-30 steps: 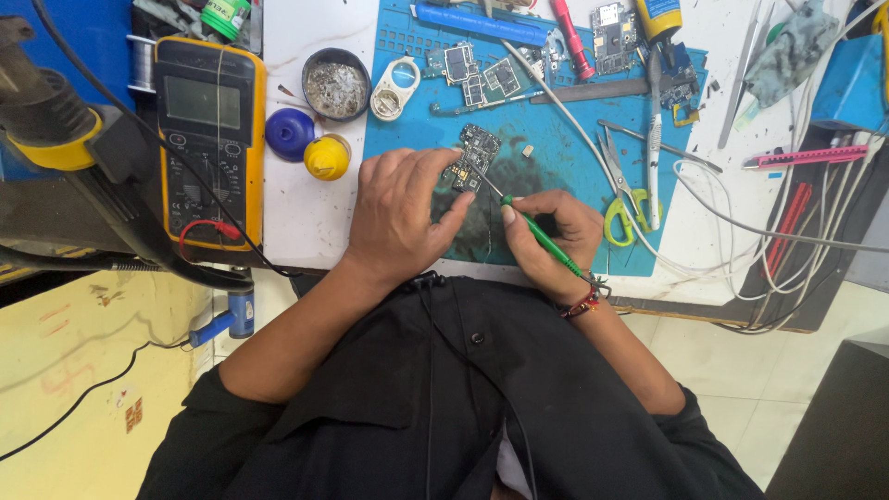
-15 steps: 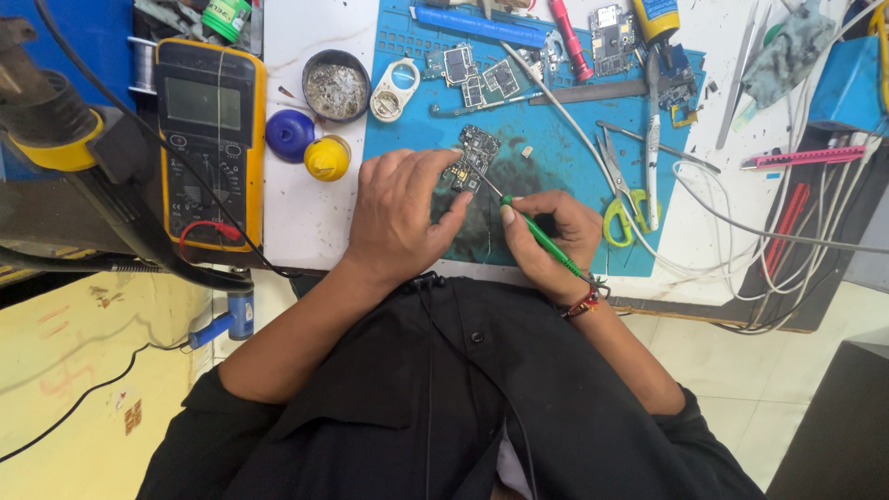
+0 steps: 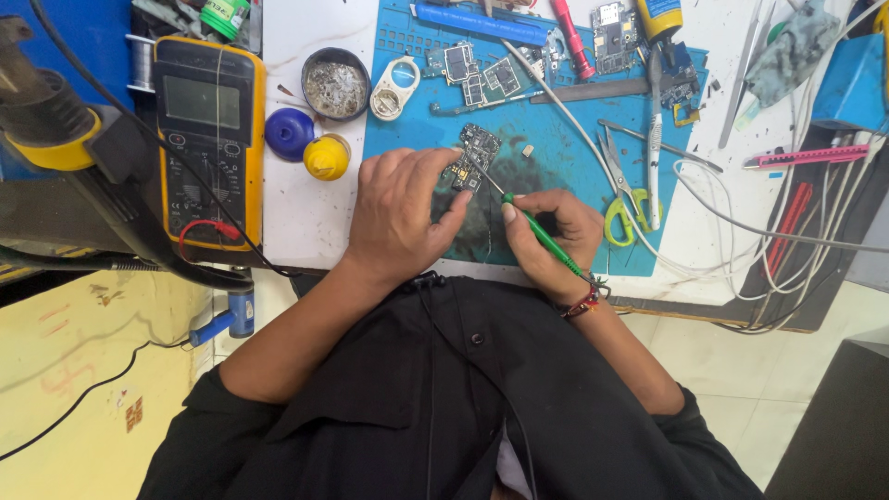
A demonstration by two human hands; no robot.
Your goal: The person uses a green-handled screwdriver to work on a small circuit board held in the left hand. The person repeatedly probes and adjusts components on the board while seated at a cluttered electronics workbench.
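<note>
- A small dark board (image 3: 478, 156), flat and studded with tiny metal parts, lies on the blue mat (image 3: 556, 157) just above both hands.
- The left hand (image 3: 400, 218) rests palm-down on the mat, its fingertips pressing the board's lower left edge and pinning it in place.
- The right hand (image 3: 546, 236) pinches a thin green-handled tool (image 3: 542, 236) like a pen, fingers closed round the handle; its bare metal tip slants up-left to the board.
- A beaded band (image 3: 583, 301) circles the right wrist.
- Right of the grip lie scissors (image 3: 619, 190) with yellow-green loops, steel blades pointing away.
- Beyond the board, more bare boards (image 3: 477, 74) and a red-handled tool (image 3: 572, 37) sit on the mat.
- Left of the left hand stand a yellow cap (image 3: 326, 156), a blue cap (image 3: 289, 132) and a round tin (image 3: 335, 85) of grey wool.
- Farther left sits a yellow-cased meter (image 3: 206, 139) with a grey screen.
- White cables (image 3: 741, 231) loop far right of the grip.
</note>
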